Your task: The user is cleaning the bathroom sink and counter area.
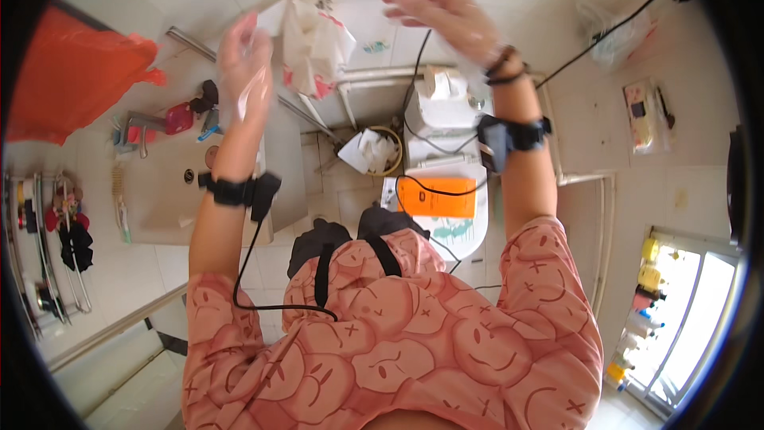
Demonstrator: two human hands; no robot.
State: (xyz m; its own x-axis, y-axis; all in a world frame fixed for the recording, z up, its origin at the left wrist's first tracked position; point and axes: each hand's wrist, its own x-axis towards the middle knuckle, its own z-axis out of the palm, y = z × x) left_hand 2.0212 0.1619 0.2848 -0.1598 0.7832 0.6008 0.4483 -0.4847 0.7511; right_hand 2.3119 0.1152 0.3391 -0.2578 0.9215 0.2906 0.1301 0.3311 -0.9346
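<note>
My left hand (246, 68) is raised on the left, with what looks like a thin clear plastic glove over it. Its fingers are partly bent, with nothing seen in them. Just right of it, a white plastic bag (316, 42) with red print hangs at the wall. My right hand (444, 18), under similar clear film, is lifted in front of the tiled wall with its fingers stretched and slightly blurred. No object shows in it. An orange packet (439, 197) lies on the toilet lid (462, 239) below, crossed by a black cable.
A washbasin (161, 203) with a faucet (140, 125) stands at left, under a red plastic sheet or bag (77, 77). Between basin and toilet sits a bin (397, 158) of crumpled paper. Black cables (421, 54) run past my right arm. Bottles (647, 278) line the window at right.
</note>
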